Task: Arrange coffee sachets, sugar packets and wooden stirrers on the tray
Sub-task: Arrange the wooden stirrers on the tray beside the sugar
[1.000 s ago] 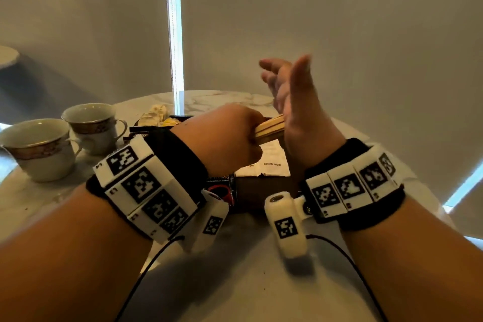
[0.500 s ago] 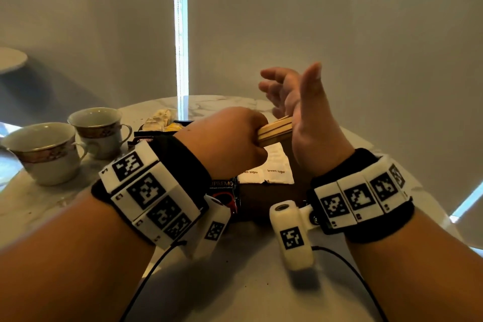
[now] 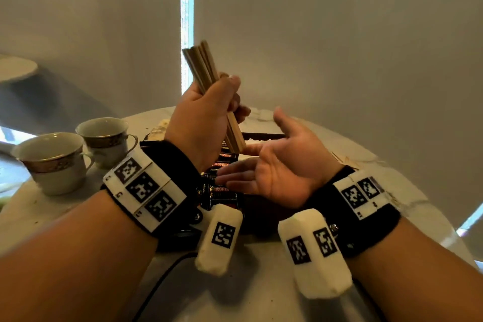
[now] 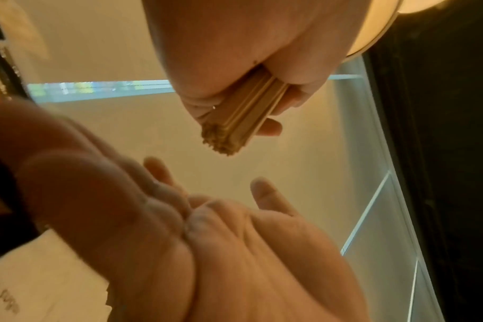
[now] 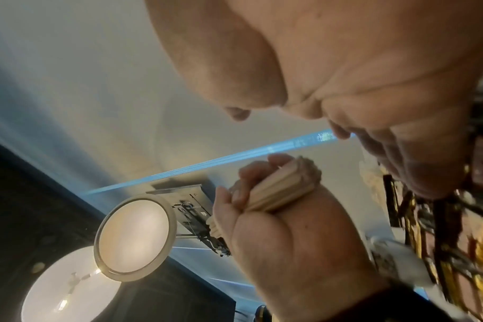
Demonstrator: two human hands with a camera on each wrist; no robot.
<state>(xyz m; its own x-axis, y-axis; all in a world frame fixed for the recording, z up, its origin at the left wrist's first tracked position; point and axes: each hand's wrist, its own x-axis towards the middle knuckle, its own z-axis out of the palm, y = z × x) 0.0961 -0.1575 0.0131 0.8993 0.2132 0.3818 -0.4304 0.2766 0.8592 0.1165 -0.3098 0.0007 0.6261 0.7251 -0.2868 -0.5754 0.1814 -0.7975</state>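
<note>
My left hand [image 3: 209, 112] grips a bundle of several wooden stirrers [image 3: 202, 65], held nearly upright above the tray. The bundle's lower end [image 3: 236, 141] hangs just over my right hand [image 3: 271, 167], which lies palm up with straight fingers under it and holds nothing. The left wrist view shows the stirrers [image 4: 243, 117] poking out of the fist over the right hand's open palm [image 4: 235, 250]. The right wrist view shows the left hand [image 5: 265, 202] wrapped round the stirrers [image 5: 284, 185]. Dark coffee sachets [image 3: 222, 191] lie on the dark tray [image 3: 261, 136] below both hands.
Two gold-banded teacups [image 3: 52, 162] [image 3: 107, 138] stand on the round marble table [image 3: 392, 191] at the left. Pale packets [image 3: 159, 128] lie behind the tray. A few loose wooden sticks [image 3: 345, 159] lie on the table at the right.
My left hand has risen and turned the stirrer bundle from lying sideways to nearly upright. My right hand has dropped from raised edge-on to flat, palm up, under the bundle.
</note>
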